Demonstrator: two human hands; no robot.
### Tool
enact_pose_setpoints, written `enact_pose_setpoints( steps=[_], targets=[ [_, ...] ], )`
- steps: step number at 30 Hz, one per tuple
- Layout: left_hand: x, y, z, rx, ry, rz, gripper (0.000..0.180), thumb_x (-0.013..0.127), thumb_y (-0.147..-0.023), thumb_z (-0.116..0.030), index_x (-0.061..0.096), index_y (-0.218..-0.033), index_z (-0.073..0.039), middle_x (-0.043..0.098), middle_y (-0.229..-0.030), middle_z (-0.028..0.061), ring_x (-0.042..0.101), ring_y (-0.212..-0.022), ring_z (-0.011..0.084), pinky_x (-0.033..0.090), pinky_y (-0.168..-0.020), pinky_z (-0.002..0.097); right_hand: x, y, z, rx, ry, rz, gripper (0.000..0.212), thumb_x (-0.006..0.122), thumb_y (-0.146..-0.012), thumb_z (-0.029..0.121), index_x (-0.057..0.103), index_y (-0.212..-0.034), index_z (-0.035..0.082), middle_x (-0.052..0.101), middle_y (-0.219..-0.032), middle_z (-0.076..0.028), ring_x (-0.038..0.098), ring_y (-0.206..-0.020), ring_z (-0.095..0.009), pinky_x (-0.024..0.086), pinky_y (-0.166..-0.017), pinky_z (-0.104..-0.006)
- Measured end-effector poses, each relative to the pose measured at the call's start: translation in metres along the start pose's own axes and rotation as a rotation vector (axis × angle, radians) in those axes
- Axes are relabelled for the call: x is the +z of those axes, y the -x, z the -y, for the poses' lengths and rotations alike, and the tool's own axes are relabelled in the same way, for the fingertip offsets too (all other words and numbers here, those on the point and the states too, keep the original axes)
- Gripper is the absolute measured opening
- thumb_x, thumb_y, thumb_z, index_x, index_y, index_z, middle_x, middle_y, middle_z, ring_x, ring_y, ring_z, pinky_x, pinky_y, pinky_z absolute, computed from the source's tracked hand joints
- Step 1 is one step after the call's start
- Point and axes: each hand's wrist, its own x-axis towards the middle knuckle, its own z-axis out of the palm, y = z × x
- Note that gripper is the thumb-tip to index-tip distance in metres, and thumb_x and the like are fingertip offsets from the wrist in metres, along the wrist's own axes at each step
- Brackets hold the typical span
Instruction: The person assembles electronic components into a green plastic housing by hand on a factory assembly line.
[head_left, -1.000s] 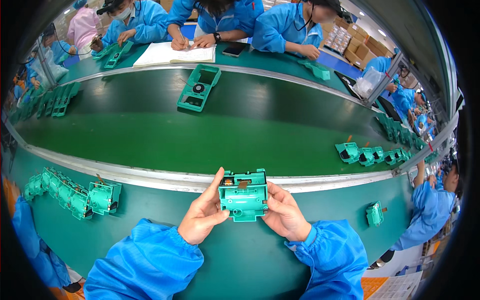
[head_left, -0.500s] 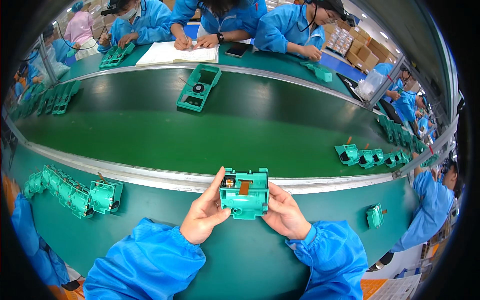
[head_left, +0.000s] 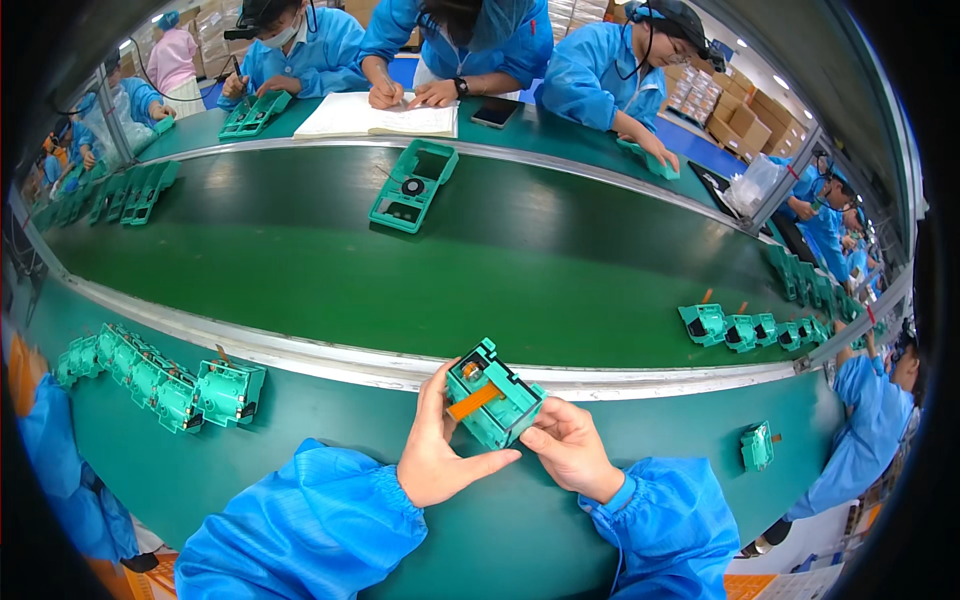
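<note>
Green plastic housing (head_left: 512,412) bearing an orange strip (head_left: 474,402)
Left hand (head_left: 436,462) grasps the housing's left side, right hand (head_left: 577,455) its lower right corner

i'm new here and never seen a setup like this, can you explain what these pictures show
There is no robot: these are a person's bare hands, in blue sleeves. The camera sits on that person's head, looking down; its fisheye lens bends straight edges near the rim.

The left hand and right hand hold a tilted green housing, with an orange strip across it. On the near table, a row of similar housings lies to the left and a single one to the right.

Beyond the metal rail is a green surface, perhaps a conveyor, carrying a larger green case and more housings at the right. Across it, other people work; one writes in a notebook.
</note>
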Motion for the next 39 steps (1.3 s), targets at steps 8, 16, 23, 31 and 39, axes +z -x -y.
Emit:
enact_pose_setpoints(
  steps=[8,16,23,31,39],
  targets=[
    [-0.014,0.002,-0.008,-0.518,1.173,-0.008,0.055,0.047,-0.080,-0.033,0.038,-0.125,-0.003,0.047,-0.119,0.0170,0.050,-0.101,0.0319,0.042,-0.080,0.0436,0.005,0.007,0.005,-0.606,0.899,-0.156,0.075,0.079,-0.060,0.027,0.044,-0.119,-0.003,0.043,-0.114,-0.018,0.046,-0.103,-0.028,0.039,-0.087,-0.0365],
    [-0.009,0.001,-0.015,-0.762,1.195,-0.109,0.065,0.040,-0.075,-0.046,0.044,-0.120,0.001,0.051,-0.112,0.0251,0.054,-0.088,0.0404,0.044,-0.070,0.0454,0.011,0.005,0.008,-0.625,1.036,-0.072,0.085,0.078,-0.061,0.029,0.034,-0.126,-0.005,0.042,-0.120,-0.022,0.044,-0.110,-0.034,0.038,-0.090,-0.0401],
    [-0.019,0.006,-0.002,-0.635,1.224,-0.023,0.054,0.050,-0.078,-0.036,0.041,-0.124,-0.010,0.044,-0.124,0.0157,0.044,-0.110,0.0340,0.037,-0.089,0.0501,0.007,-0.002,0.003,-0.535,0.992,-0.093,0.082,0.075,-0.064,0.030,0.034,-0.126,-0.005,0.042,-0.121,-0.021,0.045,-0.109,-0.032,0.039,-0.089,-0.0389],
    [-0.039,0.019,-0.076,0.004,-1.035,-0.025,0.060,0.073,-0.060,-0.026,0.050,-0.110,-0.003,0.050,-0.096,0.0151,0.049,-0.089,0.0270,0.039,-0.075,0.0351,0.002,0.001,0.002,-0.507,0.925,-0.157,0.076,0.075,-0.063,0.025,0.038,-0.123,-0.004,0.045,-0.115,-0.018,0.049,-0.100,-0.027,0.041,-0.083,-0.0355],
    [-0.081,0.055,-0.085,-0.101,-1.595,-0.306,0.058,0.071,-0.058,-0.030,0.051,-0.108,-0.006,0.039,-0.099,0.0174,0.035,-0.093,0.0322,0.030,-0.081,0.0439,0.006,-0.004,-0.002,-0.485,0.907,-0.126,0.068,0.072,-0.066,0.021,0.041,-0.121,-0.004,0.046,-0.113,-0.016,0.052,-0.095,-0.024,0.042,-0.080,-0.0335]
  ],
)
